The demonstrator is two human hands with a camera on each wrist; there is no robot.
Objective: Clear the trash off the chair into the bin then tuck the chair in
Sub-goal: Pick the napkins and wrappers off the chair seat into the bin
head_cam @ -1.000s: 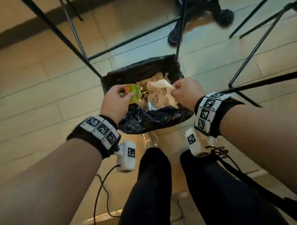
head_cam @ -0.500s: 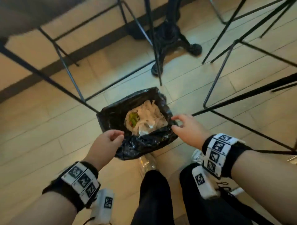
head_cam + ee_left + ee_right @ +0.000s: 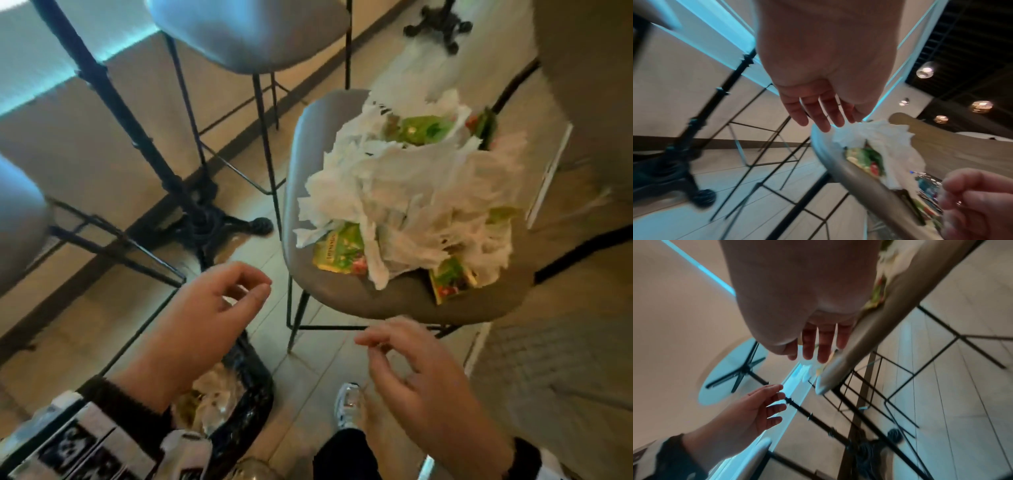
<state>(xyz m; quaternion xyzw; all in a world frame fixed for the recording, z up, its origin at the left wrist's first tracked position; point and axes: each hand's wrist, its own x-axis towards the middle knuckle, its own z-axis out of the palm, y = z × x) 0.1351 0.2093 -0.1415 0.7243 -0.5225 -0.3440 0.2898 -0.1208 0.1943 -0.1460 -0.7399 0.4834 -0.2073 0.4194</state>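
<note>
The chair point(image 3: 346, 298) in front of me has a gray seat on thin black legs. A big heap of white napkins point(image 3: 411, 192) lies right on the seat. Green packets point(image 3: 339, 255) lie on it too, some poking out from under the napkins. The chair stands on the floor point(image 3: 301, 380). My bin point(image 3: 246, 407) stands on the floor too, near the chair.

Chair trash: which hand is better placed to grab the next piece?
Right, probably. The right hand, empty and open, hovers just below the chair seat's near edge, under a green packet. The left hand, also empty, sits off the seat's side above the bin.
</note>
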